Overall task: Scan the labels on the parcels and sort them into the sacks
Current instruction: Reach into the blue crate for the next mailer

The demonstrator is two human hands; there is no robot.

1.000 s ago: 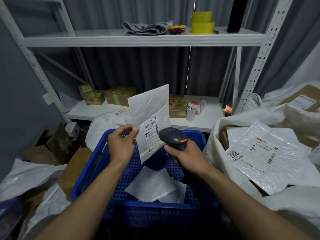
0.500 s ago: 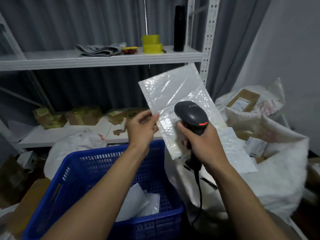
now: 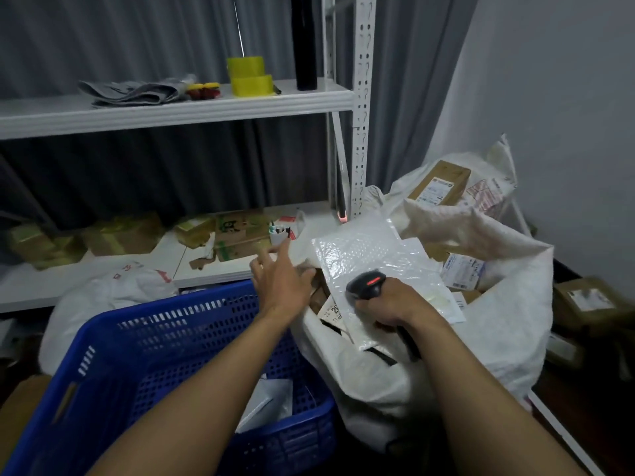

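A white bubble mailer (image 3: 372, 259) lies flat on top of the parcels in the open white sack (image 3: 498, 324) at the right. My left hand (image 3: 281, 280) hovers just left of the mailer with fingers spread, holding nothing. My right hand (image 3: 388, 304) grips a black barcode scanner (image 3: 366, 285) with a red stripe, held over the mailer's near end. A blue plastic crate (image 3: 154, 345) stands at the lower left with a few white mailers (image 3: 266, 403) inside.
A white metal shelf unit (image 3: 360, 108) stands behind, with yellow tape rolls (image 3: 249, 75), a black bottle (image 3: 304, 42) and cardboard boxes (image 3: 120, 235). A second white sack (image 3: 103, 293) sits behind the crate. Brown boxes (image 3: 584, 300) lie on the floor at right.
My left hand has let go of the mailer, which dropped from in front of me onto the sack's contents. The scanner hand moved down with it. The view turned further right.
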